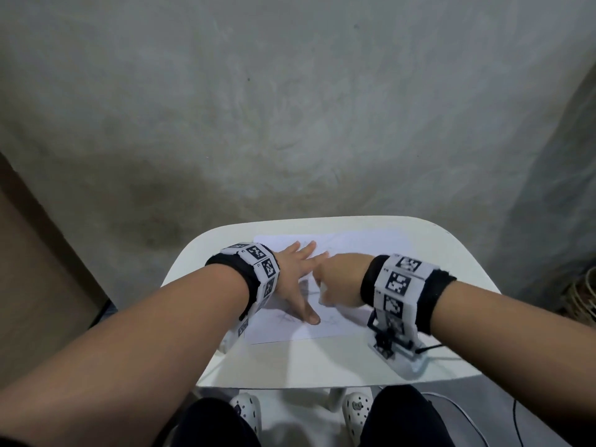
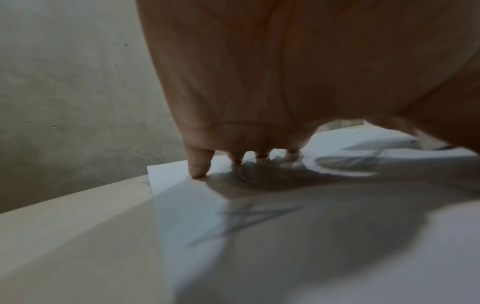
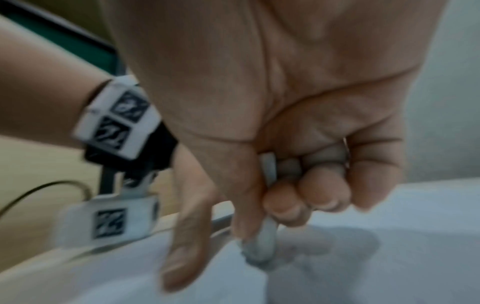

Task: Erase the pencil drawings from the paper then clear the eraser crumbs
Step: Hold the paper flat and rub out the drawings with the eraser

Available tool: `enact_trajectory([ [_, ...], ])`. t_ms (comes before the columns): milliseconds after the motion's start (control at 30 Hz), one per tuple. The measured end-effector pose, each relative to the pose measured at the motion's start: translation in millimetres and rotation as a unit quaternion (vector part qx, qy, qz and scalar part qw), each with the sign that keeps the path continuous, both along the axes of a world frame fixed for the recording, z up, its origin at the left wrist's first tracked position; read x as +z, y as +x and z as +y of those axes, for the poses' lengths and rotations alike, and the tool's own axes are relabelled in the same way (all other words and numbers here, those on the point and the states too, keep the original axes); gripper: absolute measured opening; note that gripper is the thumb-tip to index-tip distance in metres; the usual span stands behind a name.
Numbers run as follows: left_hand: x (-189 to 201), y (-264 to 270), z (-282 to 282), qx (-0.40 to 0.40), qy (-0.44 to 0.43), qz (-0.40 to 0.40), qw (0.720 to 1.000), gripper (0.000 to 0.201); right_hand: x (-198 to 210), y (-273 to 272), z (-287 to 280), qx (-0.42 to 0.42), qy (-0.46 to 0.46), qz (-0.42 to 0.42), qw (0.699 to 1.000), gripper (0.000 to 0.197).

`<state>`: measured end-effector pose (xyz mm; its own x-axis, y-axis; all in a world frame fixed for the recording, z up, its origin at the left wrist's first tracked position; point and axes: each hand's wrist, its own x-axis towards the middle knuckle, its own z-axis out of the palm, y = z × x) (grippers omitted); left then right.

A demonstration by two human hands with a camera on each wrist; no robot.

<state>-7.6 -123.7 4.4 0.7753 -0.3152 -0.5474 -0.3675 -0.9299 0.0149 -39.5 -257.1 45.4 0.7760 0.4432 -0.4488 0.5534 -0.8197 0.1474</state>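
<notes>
A white sheet of paper (image 1: 358, 245) with faint pencil drawings (image 1: 285, 317) lies on a small white table (image 1: 290, 366). My left hand (image 1: 298, 279) lies flat on the paper with fingers spread, its fingertips (image 2: 198, 170) pressing the sheet down. My right hand (image 1: 338, 282) is curled beside it, pinching a white eraser (image 3: 262, 244) whose lower end touches the paper (image 3: 389, 257). In the left wrist view a star-like pencil drawing (image 2: 249, 222) shows under the palm. The right hand is blurred.
A bare concrete wall (image 1: 290, 108) stands right behind the table. A brown board (image 1: 38, 269) leans at the left. My knees and white shoes (image 1: 246, 411) are below the table's front edge. A cable (image 1: 435, 348) trails from the right wrist unit.
</notes>
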Motion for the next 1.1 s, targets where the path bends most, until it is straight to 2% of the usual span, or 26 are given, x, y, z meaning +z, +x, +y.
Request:
enact_trajectory([
  [133,0.9,0.2,0.6,0.002,0.003,0.004,1.000,0.127,1.9,7.8,-1.4,-0.015,0.006,-0.033,0.999,0.036],
  [233,0.0,0.1,-1.1,-0.002,0.004,-0.008,1.000,0.128,-2.1,-0.5,5.3,0.009,0.032,-0.003,0.999,0.037],
  [367,0.2,0.4,-0.1,0.001,0.009,0.004,1.000,0.126,3.4,12.7,-2.7,-0.028,0.000,-0.035,0.999,0.035],
  [400,-0.3,0.2,-0.4,0.001,0.008,0.001,1.000,0.127,2.4,10.0,-1.3,-0.014,0.000,-0.035,0.999,0.036],
  [467,-1.2,0.0,-1.0,0.001,0.004,-0.008,1.000,0.129,-1.6,0.2,2.9,0.018,0.003,-0.010,1.000,0.038],
  [533,-1.3,0.3,-0.2,-0.001,0.003,-0.003,1.000,0.129,-1.6,2.2,-1.5,0.005,0.026,0.008,1.000,0.034],
  [633,-0.5,0.6,0.7,0.001,0.003,0.006,1.000,0.129,2.5,9.2,-11.1,-0.027,0.029,-0.022,0.999,0.027],
  [767,-2.3,2.3,0.6,-0.001,-0.003,0.000,1.000,0.130,0.4,0.5,-6.9,0.001,0.015,0.015,1.000,0.030],
  [867,-4.6,3.3,2.2,-0.003,0.000,0.003,1.000,0.131,6.2,7.6,-13.6,-0.030,0.020,0.001,0.999,0.019],
  [1000,-6.8,5.0,2.7,-0.001,0.003,0.000,1.000,0.132,-0.4,-1.2,-13.9,0.009,0.022,0.035,0.999,0.002],
  [1100,-8.1,6.3,3.6,0.001,-0.005,0.004,1.000,0.133,4.2,5.7,-20.9,-0.024,0.027,0.020,0.999,0.003],
])
